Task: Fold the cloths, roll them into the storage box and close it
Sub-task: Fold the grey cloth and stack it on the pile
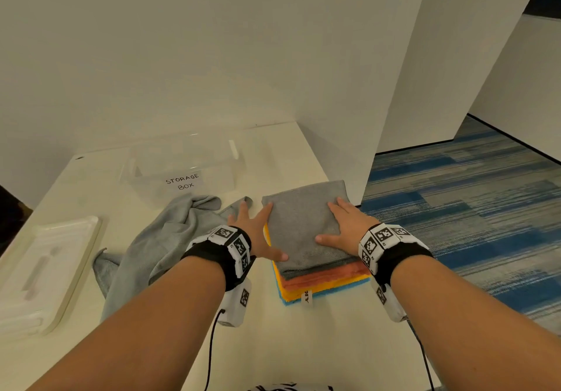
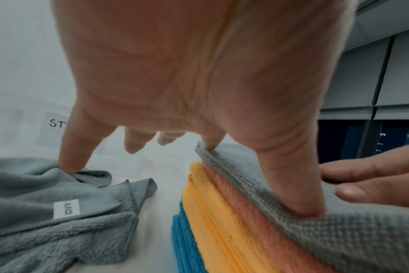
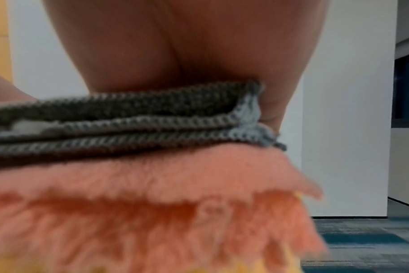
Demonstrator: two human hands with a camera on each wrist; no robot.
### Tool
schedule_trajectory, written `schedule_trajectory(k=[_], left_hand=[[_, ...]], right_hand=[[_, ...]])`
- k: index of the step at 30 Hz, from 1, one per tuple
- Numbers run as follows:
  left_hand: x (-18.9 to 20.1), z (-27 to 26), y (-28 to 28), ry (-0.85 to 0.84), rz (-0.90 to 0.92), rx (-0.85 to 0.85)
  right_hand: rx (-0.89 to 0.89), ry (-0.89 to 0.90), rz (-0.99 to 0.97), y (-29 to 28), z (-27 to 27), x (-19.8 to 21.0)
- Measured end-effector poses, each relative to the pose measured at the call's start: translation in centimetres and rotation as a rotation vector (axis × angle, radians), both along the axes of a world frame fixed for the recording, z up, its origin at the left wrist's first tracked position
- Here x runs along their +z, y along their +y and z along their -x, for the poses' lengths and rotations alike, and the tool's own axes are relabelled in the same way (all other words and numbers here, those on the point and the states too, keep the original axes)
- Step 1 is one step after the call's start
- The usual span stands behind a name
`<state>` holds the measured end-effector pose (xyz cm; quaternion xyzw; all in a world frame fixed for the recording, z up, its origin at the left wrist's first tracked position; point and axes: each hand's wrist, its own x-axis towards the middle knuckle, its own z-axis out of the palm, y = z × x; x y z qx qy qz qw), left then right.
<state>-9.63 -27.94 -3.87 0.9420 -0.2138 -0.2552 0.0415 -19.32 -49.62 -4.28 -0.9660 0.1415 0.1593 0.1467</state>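
While both hands lie flat on it, the folded grey cloth sits on top of a stack of orange, yellow and blue cloths at the right edge of the surface. The left hand presses its left border, fingers spread and straight; the right hand presses its right border the same way. Neither grip is closed on anything.

Handling, as judged: the cloths are light, soft and limp, with pile that grips skin, so slipping is unlikely; sagging and unfolding are the risks. The stack is best taken at its near edge with both hands and rolled tight away from the body, with even pressure.

A second grey cloth lies crumpled to the left, unfolded. The box stands behind, open, its clear walls hard to trace; its lid lies far left.

Not determinable: the number of cloths in the stack and the box's interior. The right wrist view is blurred and shows no fingertips.
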Motion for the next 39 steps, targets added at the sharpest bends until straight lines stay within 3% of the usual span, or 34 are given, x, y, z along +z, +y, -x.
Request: schedule_trajectory(k=[8,15,25,32,39], left_hand=[[-0.9,-0.7,1.7,0.003,0.035,0.043],[-0.7,-1.3,5.8,-0.012,0.059,0.147],[-0.4,-3.0,15.6,-0.098,-0.003,0.201],[-0.9,-5.0,21.7,0.009,-0.016,0.240],[-2.2,-6.2,26.1,0.108,-0.009,0.170]], right_hand=[[-0.104,0.035,0.076,0.7,-0.2,0.6],[-0.152,-0.331,0.106,5.0,-1.8,2.9],[-0.029,-0.493,-0.042,14.6,-4.5,2.7],[0.019,-0.481,-0.103,20.7,-6.0,1.6],[0.009,-0.188,-0.139,26.3,-7.7,-1.1]])
